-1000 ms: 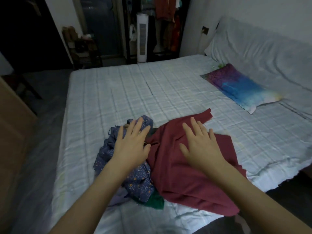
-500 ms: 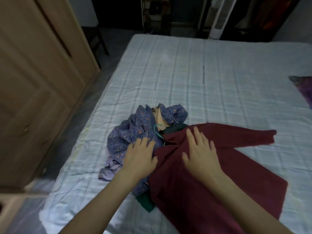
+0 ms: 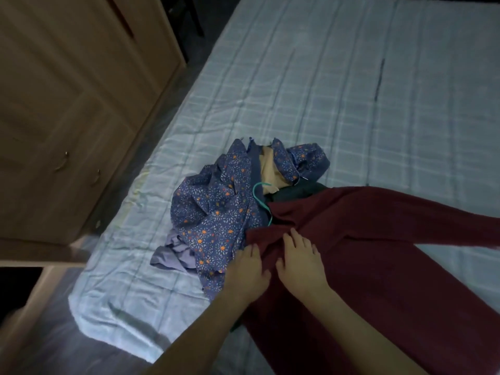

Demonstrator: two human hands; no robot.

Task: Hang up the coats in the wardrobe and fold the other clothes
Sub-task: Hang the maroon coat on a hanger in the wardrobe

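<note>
A dark red garment [image 3: 378, 253] lies spread over the near right part of the bed, one sleeve stretching to the right. Left of it sits a crumpled blue floral garment [image 3: 216, 209] with a tan lining, a green hanger [image 3: 261, 201] and a dark green cloth [image 3: 297, 193] poking out beside it. A pale lilac piece [image 3: 176, 253] sticks out at the pile's left. My left hand [image 3: 247, 274] rests flat where the floral and red fabrics meet. My right hand [image 3: 300, 258] lies flat on the red garment, fingers straight.
The bed [image 3: 311, 90] has a pale checked sheet, its near left corner [image 3: 108, 307] hanging by the floor. A wooden wardrobe [image 3: 67, 104] with closed doors and small handles stands close on the left, a narrow strip of floor between it and the bed.
The view has swung left and down, bringing the wardrobe in and losing the pillow. Both hands have slid nearer together on the red garment's left edge.
</note>
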